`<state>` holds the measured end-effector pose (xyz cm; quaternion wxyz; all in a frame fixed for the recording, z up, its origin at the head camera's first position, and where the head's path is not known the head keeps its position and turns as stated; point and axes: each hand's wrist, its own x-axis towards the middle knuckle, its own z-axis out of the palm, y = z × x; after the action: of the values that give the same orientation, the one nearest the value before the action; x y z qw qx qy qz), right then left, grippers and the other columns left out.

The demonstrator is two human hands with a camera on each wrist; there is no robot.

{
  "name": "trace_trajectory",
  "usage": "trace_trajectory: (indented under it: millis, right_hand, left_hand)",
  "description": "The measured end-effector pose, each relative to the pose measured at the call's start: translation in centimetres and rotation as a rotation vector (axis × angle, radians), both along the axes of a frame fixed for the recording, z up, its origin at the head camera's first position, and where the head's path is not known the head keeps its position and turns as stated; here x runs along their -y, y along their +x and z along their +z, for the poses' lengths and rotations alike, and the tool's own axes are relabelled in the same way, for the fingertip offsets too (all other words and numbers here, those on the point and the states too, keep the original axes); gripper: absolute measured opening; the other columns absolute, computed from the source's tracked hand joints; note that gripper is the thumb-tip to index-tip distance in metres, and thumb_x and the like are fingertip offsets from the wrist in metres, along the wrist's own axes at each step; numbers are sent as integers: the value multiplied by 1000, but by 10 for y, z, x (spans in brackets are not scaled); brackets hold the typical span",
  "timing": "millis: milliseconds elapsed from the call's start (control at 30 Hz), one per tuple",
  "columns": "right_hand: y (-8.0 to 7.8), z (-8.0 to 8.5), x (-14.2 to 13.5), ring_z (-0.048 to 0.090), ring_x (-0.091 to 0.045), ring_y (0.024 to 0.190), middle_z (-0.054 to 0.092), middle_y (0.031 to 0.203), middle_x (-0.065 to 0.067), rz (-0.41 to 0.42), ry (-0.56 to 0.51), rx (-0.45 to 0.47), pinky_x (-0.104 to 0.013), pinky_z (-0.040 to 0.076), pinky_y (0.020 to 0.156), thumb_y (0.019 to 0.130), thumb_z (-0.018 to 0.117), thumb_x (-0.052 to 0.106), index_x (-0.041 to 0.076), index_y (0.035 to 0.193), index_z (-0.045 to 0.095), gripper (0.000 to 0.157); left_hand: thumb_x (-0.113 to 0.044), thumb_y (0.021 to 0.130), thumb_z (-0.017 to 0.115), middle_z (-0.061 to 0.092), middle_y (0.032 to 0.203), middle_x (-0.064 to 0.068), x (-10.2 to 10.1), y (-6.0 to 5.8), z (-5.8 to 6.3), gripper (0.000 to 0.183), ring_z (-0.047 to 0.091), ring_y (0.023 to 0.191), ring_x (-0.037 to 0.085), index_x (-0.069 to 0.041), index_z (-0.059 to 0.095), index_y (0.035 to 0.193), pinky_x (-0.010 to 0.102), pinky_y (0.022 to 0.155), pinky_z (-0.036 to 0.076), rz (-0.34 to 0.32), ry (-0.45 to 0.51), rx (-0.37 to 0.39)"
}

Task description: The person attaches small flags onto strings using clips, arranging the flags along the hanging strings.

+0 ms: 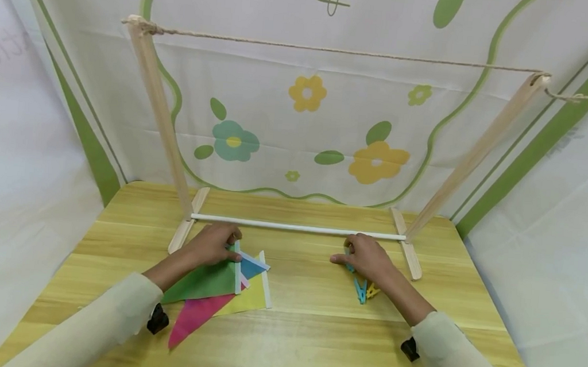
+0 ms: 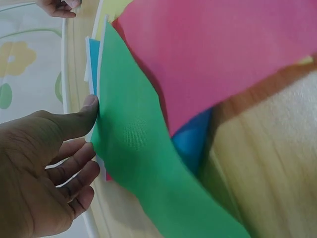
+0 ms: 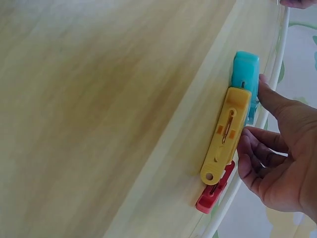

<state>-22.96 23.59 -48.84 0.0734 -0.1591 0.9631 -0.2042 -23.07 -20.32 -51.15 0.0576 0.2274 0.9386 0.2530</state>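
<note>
My left hand [image 1: 215, 243] pinches the white-edged side of a green triangular pennant [image 1: 208, 280], thumb on its face in the left wrist view. Beneath it, pink [image 1: 201, 314], yellow [image 1: 245, 299] and blue [image 1: 252, 268] pennants overlap in a loose pile. Over to the right, my right hand [image 1: 368, 258] has its thumb and curled fingers around a teal clothespin [image 3: 251, 111], partly hidden. Close by lie another teal clothespin [image 1: 360, 290], a yellow clothespin [image 3: 226, 136] and a red clothespin [image 3: 212, 195].
Two wooden posts [image 1: 157, 103] on flat feet stand at the back of the wooden table [image 1: 307, 340]. A white rod [image 1: 295, 227] joins them low down, and a twine [image 1: 335, 51] runs between their tops. A flower-printed cloth [image 1: 280, 96] hangs behind.
</note>
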Motion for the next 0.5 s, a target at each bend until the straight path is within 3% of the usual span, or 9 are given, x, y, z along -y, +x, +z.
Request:
trace_trajectory:
  millis: [67,100,167,267,367,467,500]
  right_hand:
    - [-1,1,0,67,-17,78,73,87,-7,-2,-14,16,-46,66,82,101,86,49,-1,121,79,55]
    - [-1,2,0,69,-17,80,75,89,-6,-1,-18,18,-48,67,85,101,86,48,-2,124,78,56]
    - [0,3,0,71,-16,85,76,95,-6,-3,-25,22,-51,68,90,101,86,47,-4,128,77,58]
    - [0,5,-1,70,-18,83,76,94,-8,11,-44,35,-54,67,95,103,85,42,-6,129,76,55]
    - [-1,7,-3,69,-19,82,77,93,-11,23,-59,54,-55,67,97,103,86,39,-5,128,77,52]
    - [-2,11,-4,71,-18,86,80,100,-13,26,-66,69,-52,68,96,103,86,39,-4,127,78,50]
    - [-2,12,-4,68,-16,83,78,97,-11,26,-72,80,-48,67,90,103,86,38,-4,125,79,48]
  left_hand:
    - [-43,93,96,75,106,8,5,-8,-14,58,67,95,22,-2,76,129,45,88,59,-2,13,-16]
    - [-40,91,98,74,102,7,1,-6,-8,56,65,91,21,-2,77,125,45,86,59,26,8,7]
    - [-38,90,99,72,97,5,3,-10,-14,54,63,87,19,-2,76,122,41,82,57,33,20,11]
    - [-29,89,100,68,91,4,-2,-6,-1,49,60,82,19,-1,75,120,37,78,55,54,66,82]
    - [-21,90,99,64,86,3,-8,4,21,39,55,80,18,-1,73,112,35,77,51,78,127,187]
    - [-16,92,97,56,80,0,-10,6,31,30,48,76,16,-5,69,96,33,75,43,115,186,251]
    - [-15,92,96,53,78,-1,-9,6,33,32,45,76,16,-6,66,92,32,74,40,121,207,265]
